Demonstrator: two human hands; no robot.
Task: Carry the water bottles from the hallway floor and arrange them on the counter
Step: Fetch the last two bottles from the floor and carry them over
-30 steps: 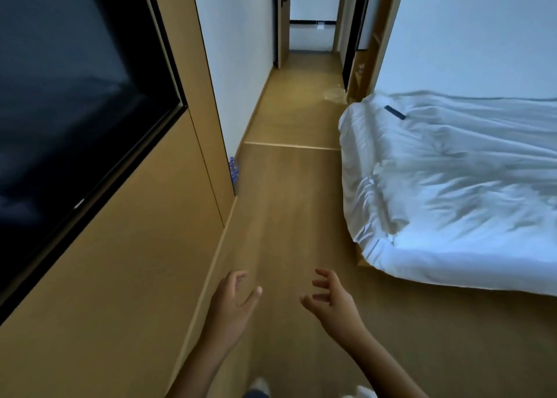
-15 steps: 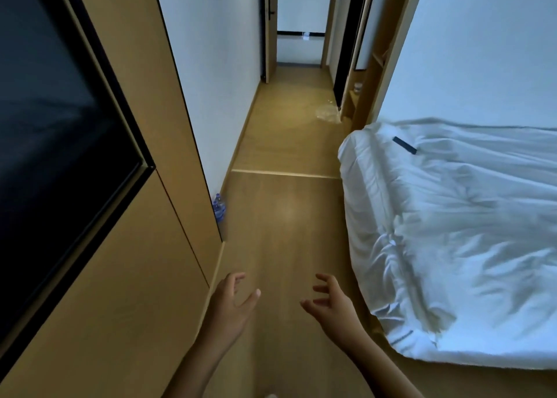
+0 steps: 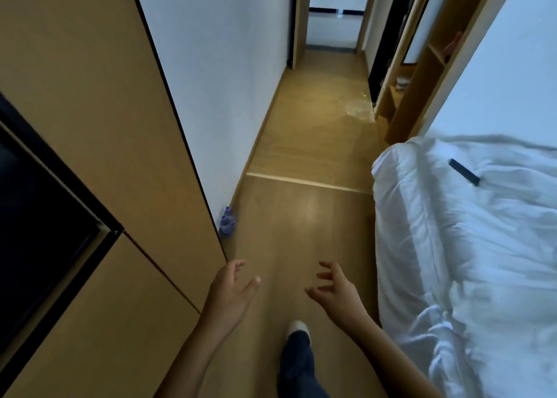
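Note:
Small water bottles (image 3: 227,222) with blue caps and labels stand on the wooden floor against the white wall, just past the corner of the wooden panel. They are partly hidden by that corner. My left hand (image 3: 229,295) is held out in front of me, fingers relaxed and empty, a short way before the bottles. My right hand (image 3: 336,292) hangs beside it with fingers loosely curled, holding nothing. No counter is in view.
A wooden wall panel (image 3: 90,126) with a dark screen (image 3: 36,222) runs along my left. A bed with white bedding (image 3: 470,247) and a dark remote (image 3: 464,172) fills the right. The hallway floor (image 3: 316,120) leads to open wooden shelving (image 3: 422,81). Crumpled clear plastic (image 3: 358,109) lies there.
I have walked forward along the panel; the bottles are nearer and more of them shows. My foot now appears below. Both hands stay out in front, empty.

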